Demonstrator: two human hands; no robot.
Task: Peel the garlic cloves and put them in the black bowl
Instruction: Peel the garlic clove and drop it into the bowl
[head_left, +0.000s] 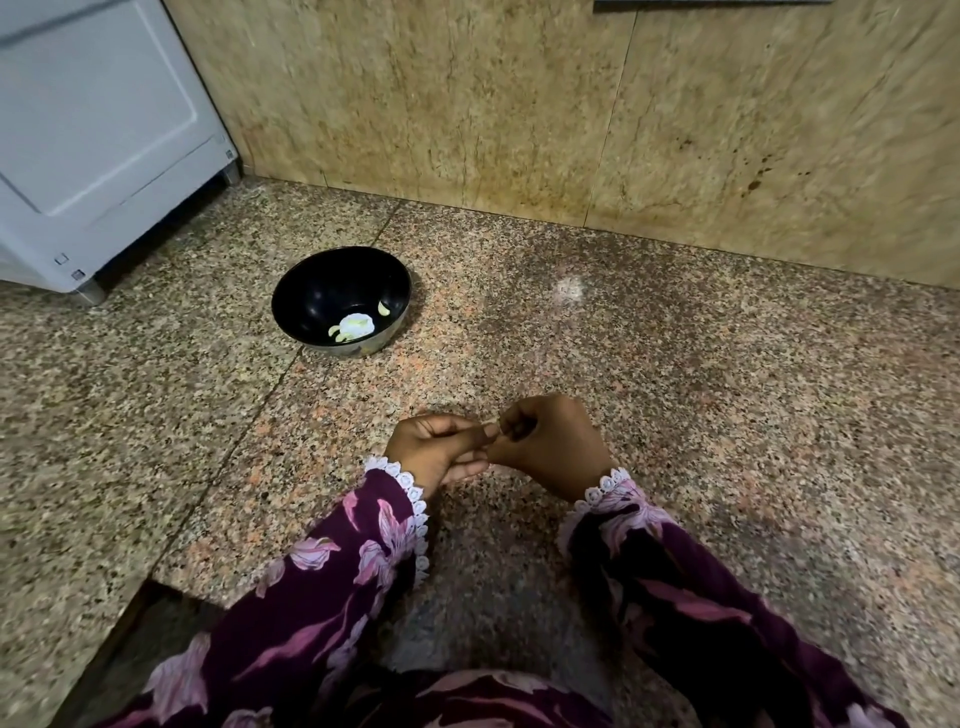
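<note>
The black bowl (311, 291) stands on the speckled granite counter, left of centre and well beyond my hands. A few peeled garlic cloves (356, 326) lie pale in its bottom. Close to me, my left hand (436, 449) and my right hand (550, 447) meet fingertip to fingertip above the counter. Both have curled fingers and pinch a small garlic clove (492, 430) between them. The clove is almost wholly hidden by the fingers.
A white appliance (93, 140) on short feet stands at the back left, near the bowl. A tan stone wall (571, 104) closes the back of the counter. The counter's front edge steps back at the lower left (150, 582).
</note>
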